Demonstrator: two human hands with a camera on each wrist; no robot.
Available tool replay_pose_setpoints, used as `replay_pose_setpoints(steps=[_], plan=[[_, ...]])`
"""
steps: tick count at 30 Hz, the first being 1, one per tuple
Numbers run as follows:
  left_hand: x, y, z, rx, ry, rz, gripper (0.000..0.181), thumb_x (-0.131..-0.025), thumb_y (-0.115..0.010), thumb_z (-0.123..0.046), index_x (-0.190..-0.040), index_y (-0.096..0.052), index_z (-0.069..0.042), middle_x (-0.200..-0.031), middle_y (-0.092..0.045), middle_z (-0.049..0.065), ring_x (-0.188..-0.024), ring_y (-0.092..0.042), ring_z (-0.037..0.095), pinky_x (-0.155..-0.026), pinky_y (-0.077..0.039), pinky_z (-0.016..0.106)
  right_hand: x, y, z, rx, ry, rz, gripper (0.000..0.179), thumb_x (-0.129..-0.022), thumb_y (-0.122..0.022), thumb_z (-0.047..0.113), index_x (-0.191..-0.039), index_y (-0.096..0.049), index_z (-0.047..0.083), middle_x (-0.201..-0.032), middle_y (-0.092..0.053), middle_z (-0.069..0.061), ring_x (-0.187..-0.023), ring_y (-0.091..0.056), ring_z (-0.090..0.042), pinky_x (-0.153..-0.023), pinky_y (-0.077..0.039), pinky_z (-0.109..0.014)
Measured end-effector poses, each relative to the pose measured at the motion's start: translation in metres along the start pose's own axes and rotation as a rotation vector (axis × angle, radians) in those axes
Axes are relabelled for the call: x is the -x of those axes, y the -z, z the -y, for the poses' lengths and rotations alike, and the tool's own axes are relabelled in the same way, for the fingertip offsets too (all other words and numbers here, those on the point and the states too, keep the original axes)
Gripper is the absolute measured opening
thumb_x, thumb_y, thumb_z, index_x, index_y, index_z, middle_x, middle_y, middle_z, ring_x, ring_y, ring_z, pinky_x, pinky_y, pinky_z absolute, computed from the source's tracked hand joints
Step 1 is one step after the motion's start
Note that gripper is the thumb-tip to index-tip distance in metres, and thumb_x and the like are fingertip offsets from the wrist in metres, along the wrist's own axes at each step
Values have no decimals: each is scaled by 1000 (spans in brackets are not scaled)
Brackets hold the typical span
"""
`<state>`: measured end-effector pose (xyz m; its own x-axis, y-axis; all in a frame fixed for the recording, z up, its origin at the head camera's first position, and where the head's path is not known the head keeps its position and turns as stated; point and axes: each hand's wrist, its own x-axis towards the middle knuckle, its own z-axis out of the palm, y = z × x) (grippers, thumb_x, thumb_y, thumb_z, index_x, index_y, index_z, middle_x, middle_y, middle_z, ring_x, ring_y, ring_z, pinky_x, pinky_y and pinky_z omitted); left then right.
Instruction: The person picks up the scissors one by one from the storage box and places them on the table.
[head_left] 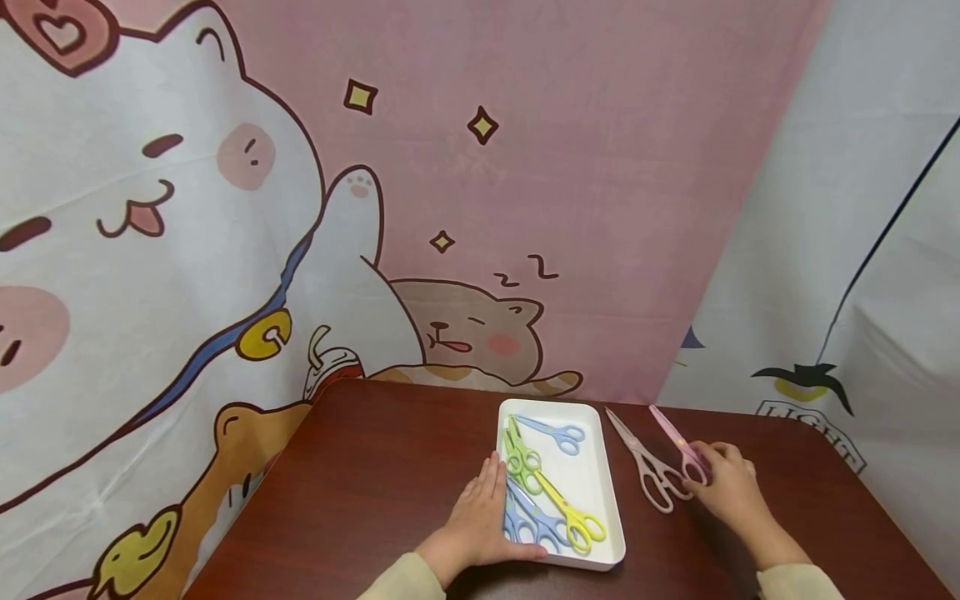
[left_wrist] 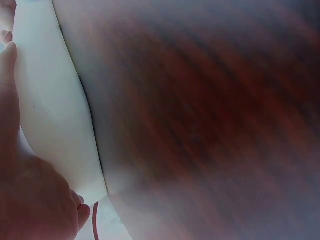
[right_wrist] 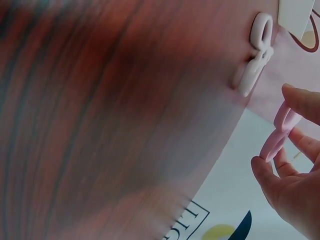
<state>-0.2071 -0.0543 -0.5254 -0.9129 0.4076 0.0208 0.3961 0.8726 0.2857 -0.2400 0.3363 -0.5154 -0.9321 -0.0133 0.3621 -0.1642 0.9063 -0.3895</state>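
My right hand grips pink scissors by their handle loops, blades pointing away from me; the right wrist view shows the thumb and fingers around the pink loops. Just left of it, white-handled scissors lie on the table, their loops nearby. Against the left side and near corner of a white tray rests my left hand, fingers straight along the wall and thumb across the near rim. Inside the tray are yellow scissors, green scissors, and several blue scissors, some partly hidden by the left hand.
The dark red-brown table spreads left of the tray and right of the right hand. Behind its far edge hangs a cloth with cartoon cats, with a whitish cloth at the right.
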Motion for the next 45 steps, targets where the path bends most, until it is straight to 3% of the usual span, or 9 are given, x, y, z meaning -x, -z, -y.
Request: replay_pose_setpoints(steps=[8, 15, 24, 45], plan=[[0, 1, 0, 5, 1, 12, 135, -58, -47, -92, -151, -14, 0, -159, -7, 17, -146, -14, 26, -113, -28, 44, 1, 7, -7, 16, -14, 37, 57, -68, -79, 12, -116, -56, -8, -111, -45, -39, -92, -44, -58, -77, -31, -57], [0, -3, 2, 3, -4, -5, 136, -57, -45, -94, -151, -14, -1, -159, -7, 17, -146, -14, 27, -112, -28, 45, 2, 7, -18, 41, 8, 18, 54, -66, -79, 11, -111, -58, -9, -105, -47, -39, -91, -47, -55, -77, -28, -56], [-2, -10, 5, -21, -6, -23, 137, -55, -42, -96, -151, -14, -2, -159, -7, 16, -146, -13, 26, -112, -28, 44, -1, 9, -29, 75, -51, 120, 55, -69, -78, 14, -115, -56, -8, -109, -44, -41, -94, -45, -56, -80, -29, -58], [-2, -6, 4, -8, -15, -17, 137, -55, -45, -95, -150, -15, -1, -159, -7, 17, -146, -13, 27, -112, -28, 45, -6, 10, -37, 103, -112, 250, 57, -70, -79, 18, -115, -57, -9, -107, -45, -41, -95, -44, -55, -80, -30, -61]])
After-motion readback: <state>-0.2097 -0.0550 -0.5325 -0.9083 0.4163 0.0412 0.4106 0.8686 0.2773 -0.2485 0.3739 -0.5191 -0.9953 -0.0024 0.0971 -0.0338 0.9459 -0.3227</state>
